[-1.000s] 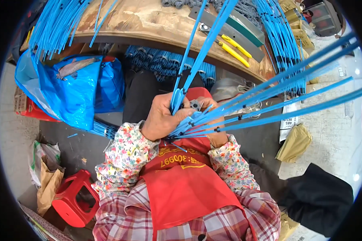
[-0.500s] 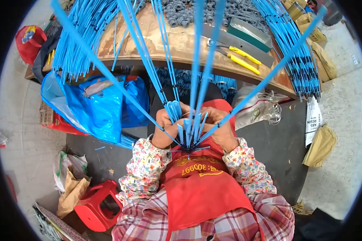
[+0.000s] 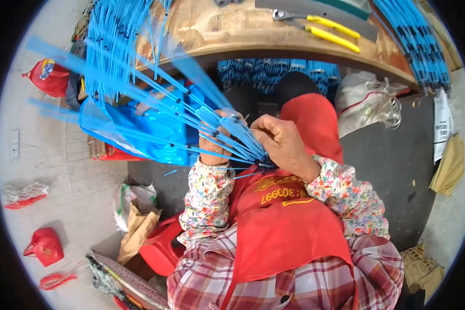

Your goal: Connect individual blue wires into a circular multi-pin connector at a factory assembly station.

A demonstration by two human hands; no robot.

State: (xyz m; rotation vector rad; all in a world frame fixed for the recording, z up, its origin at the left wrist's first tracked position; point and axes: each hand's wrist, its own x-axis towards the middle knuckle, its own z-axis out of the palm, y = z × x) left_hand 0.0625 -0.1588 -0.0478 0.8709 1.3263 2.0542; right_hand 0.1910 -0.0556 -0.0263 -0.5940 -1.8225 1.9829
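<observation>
An umbrella frame [image 3: 238,133] with long blue ribs and black joints is in front of my red apron. Its ribs gather at a dark hub [image 3: 266,164] low against the apron and fan out to the upper left, their far ends blurred. My left hand [image 3: 212,147] is wrapped round the ribs from the left, its fingers partly hidden behind them. Just right of the ribs and above the hub, my right hand [image 3: 285,140] is closed, thumb and fingertips together in a pinch. Anything between those fingertips is too small or hidden to make out.
Ahead stands a wooden bench [image 3: 217,44] bearing yellow-handled pliers [image 3: 330,36], a pile of blue ribs [image 3: 113,57] and a bundled stack [image 3: 418,46]. A blue plastic bag [image 3: 155,129] lies left, above a red stool [image 3: 163,245]. A whitish sack [image 3: 367,103] sits right.
The ribs have swung from pointing ahead to leaning left. My right hand has turned and closed into a pinch beside them. The whole view has shifted, bringing the bench's pliers farther right.
</observation>
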